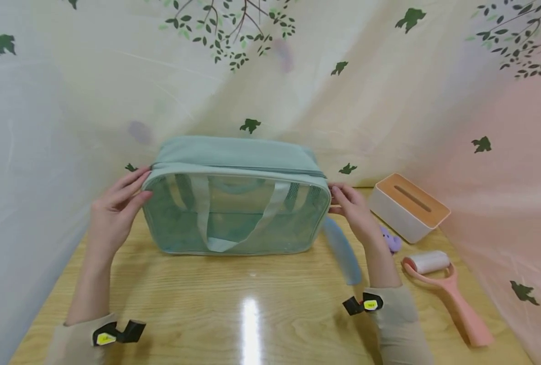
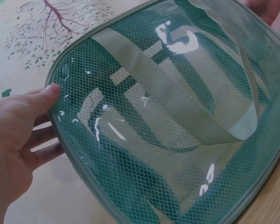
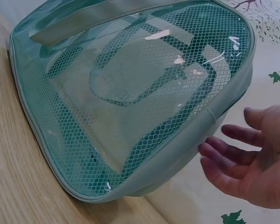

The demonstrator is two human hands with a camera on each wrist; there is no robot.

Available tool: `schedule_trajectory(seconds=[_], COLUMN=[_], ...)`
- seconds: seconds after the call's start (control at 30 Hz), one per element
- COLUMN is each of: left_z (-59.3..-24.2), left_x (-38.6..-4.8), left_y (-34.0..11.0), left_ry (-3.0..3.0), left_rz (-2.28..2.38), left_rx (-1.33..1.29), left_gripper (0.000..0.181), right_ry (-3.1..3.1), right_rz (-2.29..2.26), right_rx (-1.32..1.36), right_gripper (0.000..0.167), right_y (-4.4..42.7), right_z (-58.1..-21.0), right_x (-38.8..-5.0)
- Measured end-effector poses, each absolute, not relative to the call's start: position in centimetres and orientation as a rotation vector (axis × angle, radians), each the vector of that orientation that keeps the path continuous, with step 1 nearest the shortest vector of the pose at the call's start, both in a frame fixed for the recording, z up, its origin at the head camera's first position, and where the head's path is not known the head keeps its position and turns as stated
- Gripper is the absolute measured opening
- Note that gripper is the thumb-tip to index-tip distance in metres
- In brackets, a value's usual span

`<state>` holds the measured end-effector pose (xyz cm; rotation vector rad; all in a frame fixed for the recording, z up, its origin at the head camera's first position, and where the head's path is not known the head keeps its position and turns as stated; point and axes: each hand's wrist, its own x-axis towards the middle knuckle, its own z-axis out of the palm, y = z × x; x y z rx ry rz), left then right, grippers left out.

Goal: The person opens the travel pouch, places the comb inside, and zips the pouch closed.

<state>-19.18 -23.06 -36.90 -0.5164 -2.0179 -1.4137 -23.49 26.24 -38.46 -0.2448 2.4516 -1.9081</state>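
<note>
A mint-green toiletry bag (image 1: 238, 218) with clear mesh-patterned sides stands upright on the wooden table, its strap handle hanging down the front. My left hand (image 1: 115, 208) holds the bag's left end; in the left wrist view its thumb (image 2: 52, 91) lies on the front rim and the other fingers reach behind. Beside the right end is my right hand (image 1: 357, 213). In the right wrist view this hand (image 3: 252, 156) has loosely bent fingers, apart from the bag's side (image 3: 177, 163), with nothing held. The bag's back is hidden.
Right of the bag lies a long blue translucent item (image 1: 343, 253). Farther right are a white tissue box (image 1: 400, 215) with a wood-coloured lid, a small purple figure (image 1: 392, 241) partly behind my right arm, and a pink-handled lint roller (image 1: 464, 309). A leaf-print curtain (image 1: 297, 101) hangs behind.
</note>
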Motion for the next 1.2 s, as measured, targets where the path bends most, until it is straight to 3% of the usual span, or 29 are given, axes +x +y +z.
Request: schedule_trajectory(seconds=[0.27,0.67,0.9,1.2], left_z=[-36.6,-37.3,-37.2,-37.1], left_x=[-18.8,-19.2,-19.0,-18.8], left_y=[-23.5,-23.7,-23.5,-23.4], left_ry=[-1.968,-1.832,-1.75,-1.956], left_rz=[-1.644,-1.723,-1.762,-1.423], left_rx=[-0.545,-0.643,-0.611,-0.45], left_gripper=[0.038,0.038,0.033,0.025], right_ry=[2.471,2.324,2.265,2.228], right_rz=[-1.677,-1.676,-1.711,-1.777], right_rx=[-0.269,-0.31,-0.314,-0.275], right_gripper=[0.035,0.014,0.013,0.021], right_y=[25.6,25.6,25.6,25.8], right_z=[-38.9,-40.0,-40.0,-39.6], right_x=[-23.5,-23.9,-23.8,-23.7])
